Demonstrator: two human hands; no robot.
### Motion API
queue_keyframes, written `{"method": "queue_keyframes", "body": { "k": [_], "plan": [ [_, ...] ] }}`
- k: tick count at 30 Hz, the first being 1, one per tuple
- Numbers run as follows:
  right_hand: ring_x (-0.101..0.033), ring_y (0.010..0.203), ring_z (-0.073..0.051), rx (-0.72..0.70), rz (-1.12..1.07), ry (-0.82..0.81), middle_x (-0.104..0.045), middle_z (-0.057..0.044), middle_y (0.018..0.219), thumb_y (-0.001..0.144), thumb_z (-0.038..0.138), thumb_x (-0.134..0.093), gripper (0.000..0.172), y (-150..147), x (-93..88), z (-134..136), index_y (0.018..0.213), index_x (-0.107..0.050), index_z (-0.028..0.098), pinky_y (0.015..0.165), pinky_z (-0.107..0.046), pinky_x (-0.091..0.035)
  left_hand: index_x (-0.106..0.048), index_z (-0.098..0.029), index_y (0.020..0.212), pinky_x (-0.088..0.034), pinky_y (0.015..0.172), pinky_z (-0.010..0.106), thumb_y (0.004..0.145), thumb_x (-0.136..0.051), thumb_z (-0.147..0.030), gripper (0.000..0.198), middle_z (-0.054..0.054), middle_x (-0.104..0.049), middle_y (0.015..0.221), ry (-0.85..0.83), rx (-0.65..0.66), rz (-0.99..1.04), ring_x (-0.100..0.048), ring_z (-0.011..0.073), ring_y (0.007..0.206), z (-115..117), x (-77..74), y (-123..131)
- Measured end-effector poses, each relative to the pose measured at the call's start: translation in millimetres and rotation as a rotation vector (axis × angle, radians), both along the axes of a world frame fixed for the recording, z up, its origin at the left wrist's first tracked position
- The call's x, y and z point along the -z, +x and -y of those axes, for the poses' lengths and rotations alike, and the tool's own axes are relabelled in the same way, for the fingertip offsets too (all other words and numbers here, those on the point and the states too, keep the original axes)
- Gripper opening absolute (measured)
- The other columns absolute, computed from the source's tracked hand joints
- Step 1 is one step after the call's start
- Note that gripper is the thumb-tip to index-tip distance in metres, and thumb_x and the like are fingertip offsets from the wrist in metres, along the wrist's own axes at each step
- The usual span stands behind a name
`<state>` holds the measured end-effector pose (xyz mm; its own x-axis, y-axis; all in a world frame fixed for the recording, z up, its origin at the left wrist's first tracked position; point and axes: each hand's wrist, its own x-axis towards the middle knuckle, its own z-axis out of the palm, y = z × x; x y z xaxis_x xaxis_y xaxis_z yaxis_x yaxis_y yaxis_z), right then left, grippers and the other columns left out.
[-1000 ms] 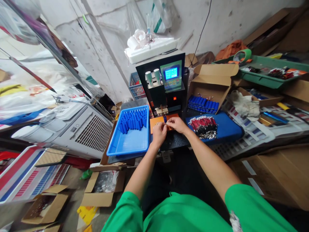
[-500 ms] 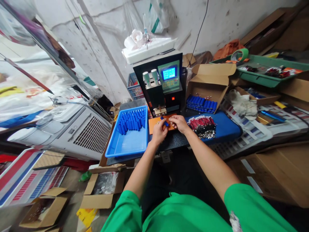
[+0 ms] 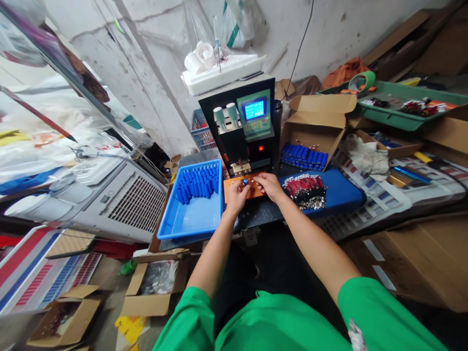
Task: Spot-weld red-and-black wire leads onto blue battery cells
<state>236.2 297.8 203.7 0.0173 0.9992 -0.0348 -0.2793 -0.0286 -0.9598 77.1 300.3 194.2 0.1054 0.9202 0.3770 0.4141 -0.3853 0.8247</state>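
"Who is nearest?"

"A person in a plain green shirt point(image 3: 278, 321), both bare arms stretched over a dark, speckled worktop point(image 3: 241, 223)."

"And the hands?"

"The left hand point(image 3: 237, 194) pinches a blue cylinder point(image 3: 246, 182) between thumb and fingers, over a flat orange block point(image 3: 256, 192). The right hand point(image 3: 269, 186), just beside it, has thumb and fingertips drawn together; anything between them is too small to make out."

"What flanks them?"

"On the left, a smooth plastic tray point(image 3: 193, 214) holds rows of slim blue tubes point(image 3: 197, 183). On the right, red and black leads point(image 3: 305, 187) with shiny metal ends lie heaped on a blue pad point(image 3: 347, 190)."

"And beyond?"

"A boxy black machine point(image 3: 234, 146) with a lit screen point(image 3: 255, 109), an open cardboard carton point(image 3: 323, 104), then a rough, stained wall point(image 3: 336, 36)."
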Motion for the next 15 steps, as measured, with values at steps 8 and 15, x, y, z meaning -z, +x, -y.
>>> {"method": "queue_keyframes", "body": {
  "k": [8,15],
  "plan": [
    [-0.039,0.044,-0.006,0.044,0.003,-0.060,-0.048,0.002,0.053,0.065,0.042,-0.073,0.033,-5.3,-3.8,-4.2,0.061,-0.051,0.018,0.037,-0.018,-0.025,-0.070,-0.014,0.093,-0.047,0.066,0.025,0.085,-0.062,-0.034,0.023,0.004,-0.068,0.082,-0.079,0.063,0.127,-0.058,0.0135,0.068,1.7,-3.1,1.5],
    [-0.037,0.044,-0.006,0.062,0.003,-0.030,-0.047,0.002,0.054,0.070,0.046,-0.070,0.035,-14.7,-14.3,-2.9,0.063,-0.049,0.019,0.038,-0.019,-0.023,-0.070,-0.015,0.104,-0.047,0.068,0.024,0.088,-0.060,-0.033,0.026,0.004,-0.071,0.086,-0.104,0.036,0.083,-0.059,0.0128,0.068,2.6,2.3,3.9]
  ]
}}
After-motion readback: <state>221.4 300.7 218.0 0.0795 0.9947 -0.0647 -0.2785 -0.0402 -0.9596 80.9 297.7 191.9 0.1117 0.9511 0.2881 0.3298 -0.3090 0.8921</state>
